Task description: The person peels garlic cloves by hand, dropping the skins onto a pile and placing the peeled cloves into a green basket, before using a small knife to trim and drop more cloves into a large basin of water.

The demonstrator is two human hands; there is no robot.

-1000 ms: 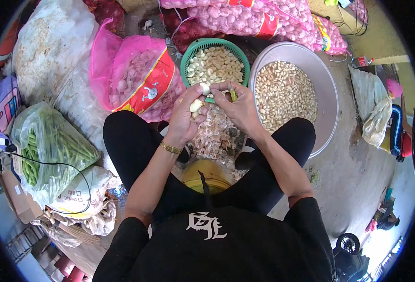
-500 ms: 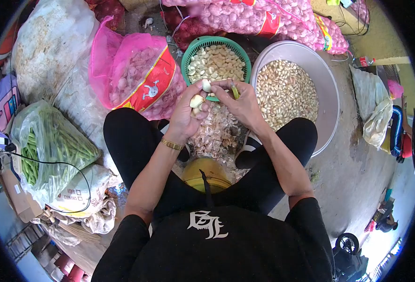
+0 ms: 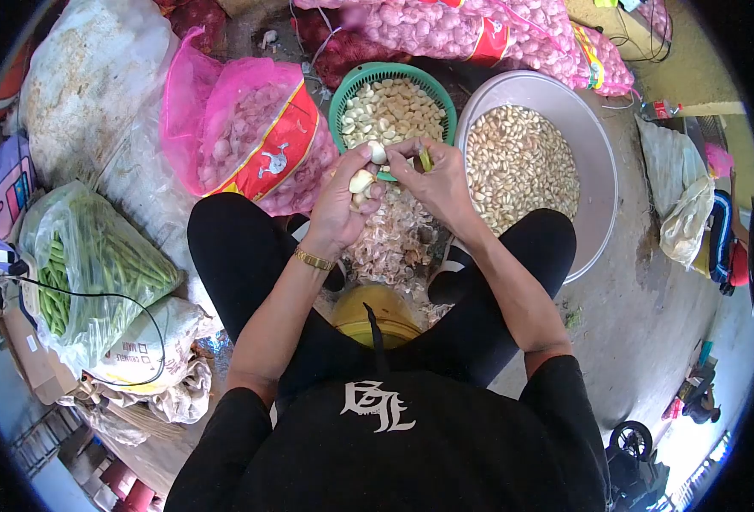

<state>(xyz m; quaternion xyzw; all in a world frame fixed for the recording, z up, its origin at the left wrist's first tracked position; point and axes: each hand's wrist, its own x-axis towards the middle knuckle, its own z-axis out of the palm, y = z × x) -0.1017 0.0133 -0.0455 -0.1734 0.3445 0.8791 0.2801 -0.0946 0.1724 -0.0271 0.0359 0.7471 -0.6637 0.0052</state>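
Left hand (image 3: pixel 341 207) pinches pale clove (image 3: pixel 377 153), more cloves (image 3: pixel 361 182) in palm; right hand (image 3: pixel 439 185) grips yellow-green object (image 3: pixel 426 160). Basket (image 3: pixel 449 111) rim just beyond both; basin (image 3: pixel 596 162) edge rightward, floor (image 3: pixel 628 333) spreading farther right.

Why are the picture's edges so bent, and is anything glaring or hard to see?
Head view: black corners and bowed edges, probably a wide lens; head view: glare whitens the ground at lower right; head view: the pale clove pinched by the left hand shows little detail.
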